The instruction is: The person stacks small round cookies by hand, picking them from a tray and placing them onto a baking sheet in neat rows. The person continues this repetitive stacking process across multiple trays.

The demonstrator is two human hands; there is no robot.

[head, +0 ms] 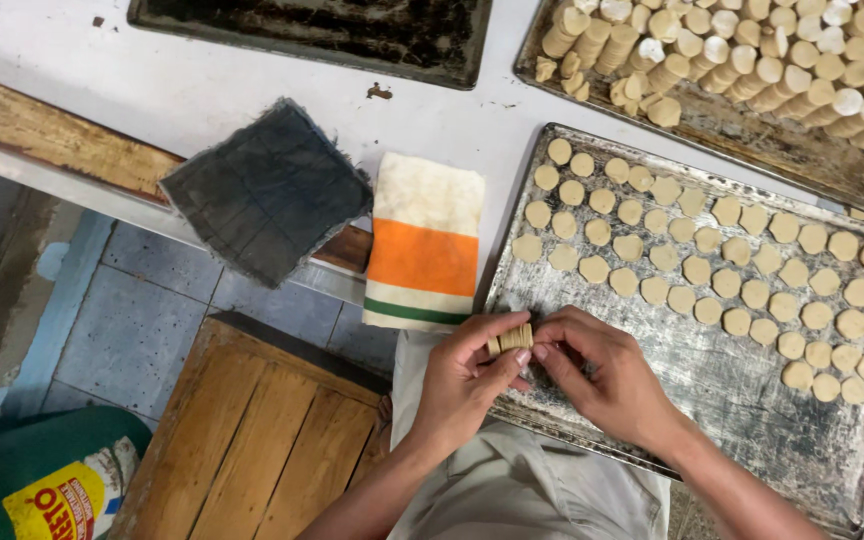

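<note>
Over the baking tray [712,390], my left hand [462,385] and right hand [602,375] pinch closed on a stack of dough discs [510,340].

One head-worn camera looks steeply down (close over both hands) at the baking tray [712,390].

We see matt, pale dough discs [712,270] on a scratched, dull metal tray [722,400], a woven striped cloth [424,255] at the counter's edge, and rough wooden planks [252,440] below.
</note>
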